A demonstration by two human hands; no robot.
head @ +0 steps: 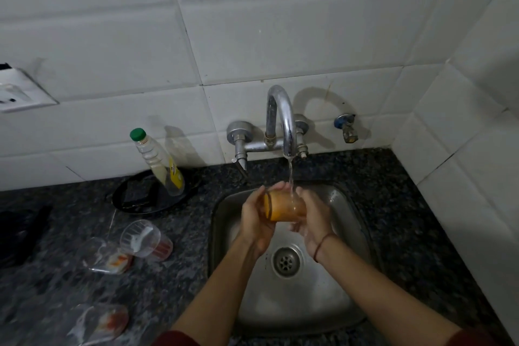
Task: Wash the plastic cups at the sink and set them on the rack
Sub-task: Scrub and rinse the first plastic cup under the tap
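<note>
Water [291, 177] from a wall-mounted tap [282, 118] falls on an orange-tinted plastic cup [283, 206] held on its side over the steel sink [346, 236], above the drain [286, 261]. The left hand [257, 222] has its fingers curled round the mouth end, and the right hand [310, 223] wraps round the base, so both hands grip the one cup. Three soiled cups [141, 237] (clear plastic, streaked with red and white residue) lie tipped over on the dark granite counter [407, 219] to the left, well apart from the basin, near a green-capped bottle [157, 160] that leans on a black dish. The wash looks to be in its rinsing step, with most of the job ahead. Wet, thin plastic is likely to be slick and to flex: a loose hold could drop the cup into the basin, a hard squeeze could buckle it. The stream hitting its curved side may splash onto the counter. No rack is in view, so where the cup goes next cannot be told.
</note>
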